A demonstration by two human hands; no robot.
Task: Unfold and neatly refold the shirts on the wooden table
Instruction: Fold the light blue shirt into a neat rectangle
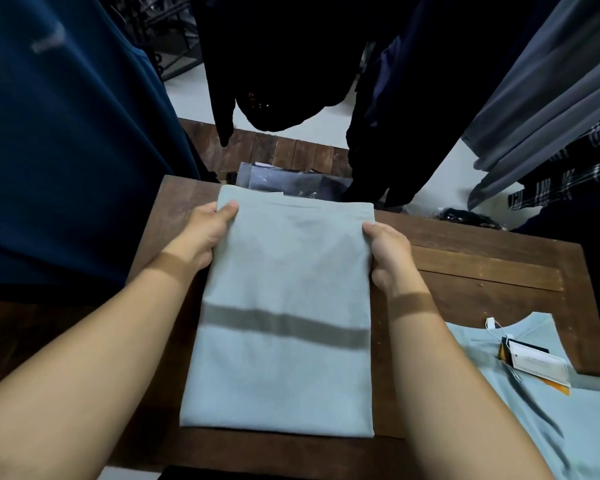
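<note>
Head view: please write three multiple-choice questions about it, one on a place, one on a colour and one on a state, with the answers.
1. Where on the wooden table does the shirt with paper tags lie?
A. at the near right
B. at the far left corner
C. over the far edge

2. What colour is the folded shirt in the middle?
A. red
B. pale blue
C. black

3. How do the left hand and the right hand meet the folded shirt?
A. both grip it near its far end
B. only one touches it
C. neither touches it

Answers:
1 A, it lies at the lower right of the view.
2 B, the cloth is pale grey-blue.
3 A, each thumb lies on top at a side near the far edge.
</note>
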